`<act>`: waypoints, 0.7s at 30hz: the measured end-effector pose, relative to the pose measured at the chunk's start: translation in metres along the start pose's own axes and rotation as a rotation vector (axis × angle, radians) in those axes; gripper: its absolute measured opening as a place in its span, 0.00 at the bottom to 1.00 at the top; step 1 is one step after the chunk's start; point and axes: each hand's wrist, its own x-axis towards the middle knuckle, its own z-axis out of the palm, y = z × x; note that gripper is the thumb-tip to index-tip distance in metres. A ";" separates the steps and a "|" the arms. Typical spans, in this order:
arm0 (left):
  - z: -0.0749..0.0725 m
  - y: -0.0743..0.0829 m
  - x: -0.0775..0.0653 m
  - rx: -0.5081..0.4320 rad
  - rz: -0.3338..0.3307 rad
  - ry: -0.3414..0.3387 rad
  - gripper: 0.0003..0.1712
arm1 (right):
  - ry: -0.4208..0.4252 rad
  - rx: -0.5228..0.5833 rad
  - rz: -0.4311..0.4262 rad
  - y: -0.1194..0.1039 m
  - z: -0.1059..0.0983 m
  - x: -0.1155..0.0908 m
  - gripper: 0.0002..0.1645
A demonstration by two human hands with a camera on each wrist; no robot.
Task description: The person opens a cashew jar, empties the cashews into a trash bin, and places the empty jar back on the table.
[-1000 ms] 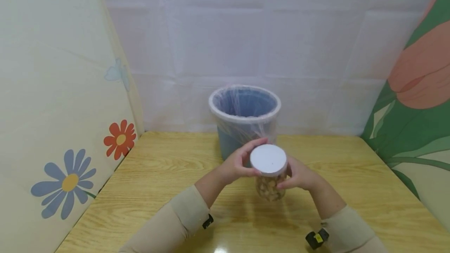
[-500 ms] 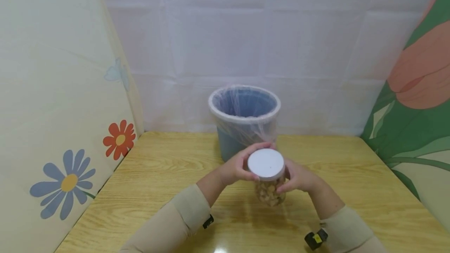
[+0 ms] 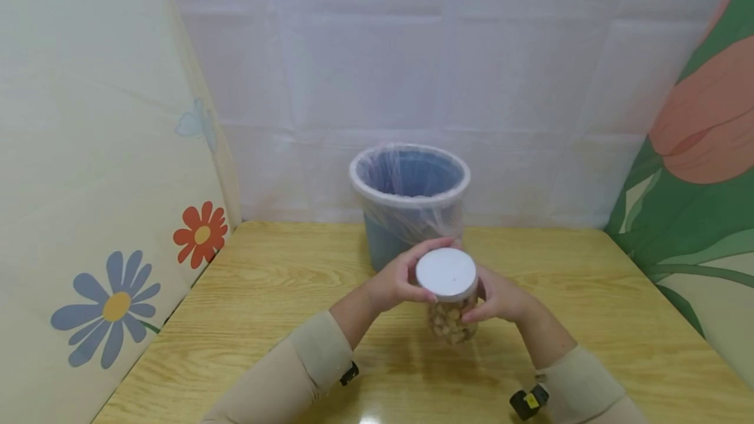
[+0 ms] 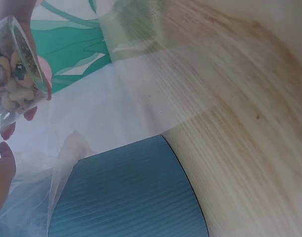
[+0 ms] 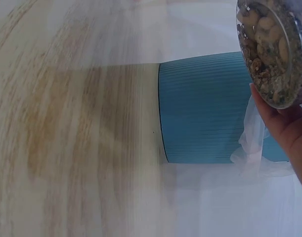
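A clear jar (image 3: 452,326) with a white lid (image 3: 446,272) is held above the table, roughly upright, just in front of the bin. My left hand (image 3: 396,281) grips the lid, fingers behind and thumb at its front left. My right hand (image 3: 502,294) holds the jar's body from the right, thumb across the front. Pale, nut-like pieces fill the jar (image 4: 15,79) in the left wrist view. Its underside, with small crumbs, shows in the right wrist view, where my right hand (image 5: 289,131) lies against it. The fingers behind the jar are mostly hidden.
A blue ribbed bin (image 3: 385,241) lined with a clear plastic bag stands directly beyond the hands. Under everything is a wood-grain table (image 3: 283,267). A white cloth (image 3: 365,70) backs it, with flower-printed panels on both sides.
Over the last second the jar and both hands have shifted slightly toward me and a little left. During the last half second they stay almost still. The lid is on throughout.
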 end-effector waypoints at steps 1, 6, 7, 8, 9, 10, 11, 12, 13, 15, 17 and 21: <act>0.001 0.001 0.000 0.014 -0.005 0.010 0.55 | 0.007 -0.005 0.002 0.000 0.000 0.000 0.51; 0.009 0.012 -0.001 0.107 -0.026 0.076 0.50 | 0.042 -0.044 0.002 0.002 0.001 -0.001 0.52; 0.010 0.014 -0.001 0.119 -0.028 0.087 0.50 | 0.048 -0.052 0.001 0.003 0.001 -0.001 0.53; 0.011 0.016 -0.001 0.131 -0.029 0.098 0.50 | 0.053 -0.060 -0.001 0.004 0.000 -0.001 0.53; 0.011 0.016 -0.001 0.141 -0.030 0.107 0.50 | 0.060 -0.065 0.000 0.005 0.000 -0.001 0.53; 0.011 0.016 -0.001 0.151 -0.032 0.115 0.50 | 0.063 -0.063 -0.002 0.005 0.000 -0.001 0.53; 0.011 0.014 -0.001 0.155 -0.035 0.121 0.50 | 0.066 -0.064 -0.003 0.006 0.000 -0.001 0.54; 0.010 0.012 -0.001 0.158 -0.037 0.125 0.51 | 0.071 -0.059 0.001 0.006 0.000 0.000 0.54; 0.009 0.010 -0.001 0.164 -0.041 0.132 0.51 | 0.073 -0.054 0.002 0.006 0.000 0.000 0.54; 0.008 0.005 -0.001 0.175 -0.045 0.147 0.51 | 0.081 -0.050 0.001 0.007 0.000 0.000 0.55; 0.007 0.002 -0.001 0.183 -0.047 0.162 0.52 | 0.094 -0.066 0.002 0.007 0.001 0.000 0.55; 0.008 0.000 -0.002 0.192 -0.044 0.190 0.51 | 0.125 -0.114 0.007 0.006 0.002 0.000 0.55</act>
